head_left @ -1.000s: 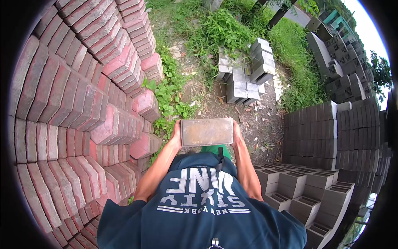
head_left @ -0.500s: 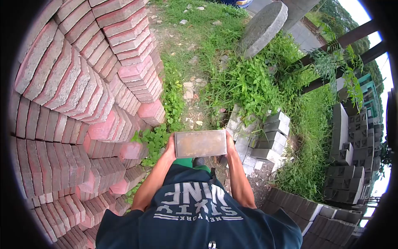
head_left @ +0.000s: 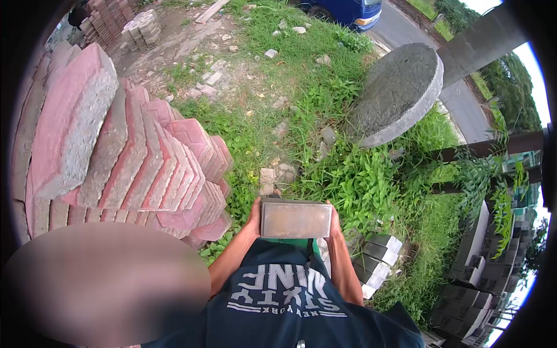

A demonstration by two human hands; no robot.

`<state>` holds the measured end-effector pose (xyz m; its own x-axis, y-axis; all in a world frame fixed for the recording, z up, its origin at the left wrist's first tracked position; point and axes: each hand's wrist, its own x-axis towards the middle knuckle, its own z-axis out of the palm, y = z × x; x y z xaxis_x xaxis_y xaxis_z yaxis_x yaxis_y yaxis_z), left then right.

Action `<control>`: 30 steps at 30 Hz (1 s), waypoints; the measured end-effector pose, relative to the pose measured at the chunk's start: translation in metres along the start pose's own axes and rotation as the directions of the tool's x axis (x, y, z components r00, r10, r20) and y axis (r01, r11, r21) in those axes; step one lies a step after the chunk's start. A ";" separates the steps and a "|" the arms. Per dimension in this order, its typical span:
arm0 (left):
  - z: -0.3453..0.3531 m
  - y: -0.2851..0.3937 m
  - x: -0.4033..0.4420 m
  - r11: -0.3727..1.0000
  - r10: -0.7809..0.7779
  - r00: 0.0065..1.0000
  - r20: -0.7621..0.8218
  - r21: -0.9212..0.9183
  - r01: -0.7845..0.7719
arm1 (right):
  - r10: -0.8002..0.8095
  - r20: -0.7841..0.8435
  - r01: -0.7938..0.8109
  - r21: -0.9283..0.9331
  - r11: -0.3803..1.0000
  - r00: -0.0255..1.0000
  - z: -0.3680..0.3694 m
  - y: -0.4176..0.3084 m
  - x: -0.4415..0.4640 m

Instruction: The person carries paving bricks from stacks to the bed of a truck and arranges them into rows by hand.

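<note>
A flat rectangular block [head_left: 296, 220], grey-brown with a rusty tint, is held level in front of my dark printed shirt. My left hand [head_left: 253, 217] grips its left end, and my right hand [head_left: 333, 221] grips its right end. The fingers are mostly hidden behind and under the block. A second edge shows along the back of the block; whether it is a separate piece I cannot tell.
Stacks of red-grey pavers [head_left: 139, 156] rise on the left. A round concrete slab [head_left: 397, 95] leans at the upper right beside a post. Hollow blocks [head_left: 380, 255] lie at the right. A blue vehicle [head_left: 348, 13] stands beyond the grass. A blurred patch covers the lower left.
The view has moved forward along the grassy path, past the paver stacks. The round slab and blue vehicle have come further into sight. Both hands still hold the block.
</note>
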<state>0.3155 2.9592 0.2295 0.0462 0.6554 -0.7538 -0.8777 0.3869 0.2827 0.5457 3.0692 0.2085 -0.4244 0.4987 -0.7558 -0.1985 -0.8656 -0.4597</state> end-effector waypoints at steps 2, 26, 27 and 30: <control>0.023 0.043 0.008 0.998 0.049 0.999 -0.014 0.029 -0.049 | 0.027 0.026 -0.027 0.014 1.000 0.999 0.042 -0.046 0.014; 0.211 0.518 0.271 0.912 0.248 0.916 -0.315 -0.242 -0.331 | 0.324 0.195 -0.195 -0.487 0.851 0.926 0.388 -0.483 0.445; 0.216 0.537 0.279 0.909 0.252 0.906 -0.340 -0.239 -0.343 | 0.336 0.225 -0.190 -0.496 0.848 0.914 0.406 -0.495 0.457; 0.213 0.596 0.311 0.903 0.213 0.908 -0.360 -0.283 -0.324 | 0.372 0.233 -0.209 -0.518 0.830 0.899 0.459 -0.523 0.496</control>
<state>-0.0916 3.5319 0.2900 -0.3169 0.4438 -0.8382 -0.9422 -0.0461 0.3318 0.0334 3.7484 0.2877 -0.6609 0.1160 -0.7414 0.3814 -0.7989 -0.4650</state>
